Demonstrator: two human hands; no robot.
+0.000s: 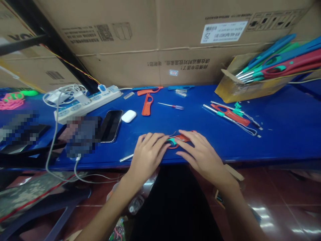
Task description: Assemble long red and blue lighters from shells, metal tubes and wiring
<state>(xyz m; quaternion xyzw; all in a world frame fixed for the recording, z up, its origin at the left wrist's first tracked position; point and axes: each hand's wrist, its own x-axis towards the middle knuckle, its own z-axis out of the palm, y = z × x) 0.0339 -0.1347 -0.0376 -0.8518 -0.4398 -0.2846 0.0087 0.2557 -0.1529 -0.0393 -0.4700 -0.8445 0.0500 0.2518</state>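
Observation:
An opened stick lighter (185, 137) with an orange handle shell, a green trigger and thin wires lies at the table's front edge. My left hand (149, 150) is closed over its front part, thumb and fingertips at the green trigger; the metal tube (126, 157) sticks out to the left beneath it. My right hand (200, 152) holds the handle end, fingertips on the orange shell and wires, thumb below. The palms hide part of the lighter. Behind my hands lies a screwdriver (173, 106) with a clear handle.
To the right lie lighter parts: metal tubes (223, 115), an orange shell (234, 113) and green pieces (237, 108). A yellow box (233, 90) holds several stick lighters. More orange shells (147, 105) lie at the back. On the left are a phone (112, 126), white earphone case (128, 116) and power strip (85, 107).

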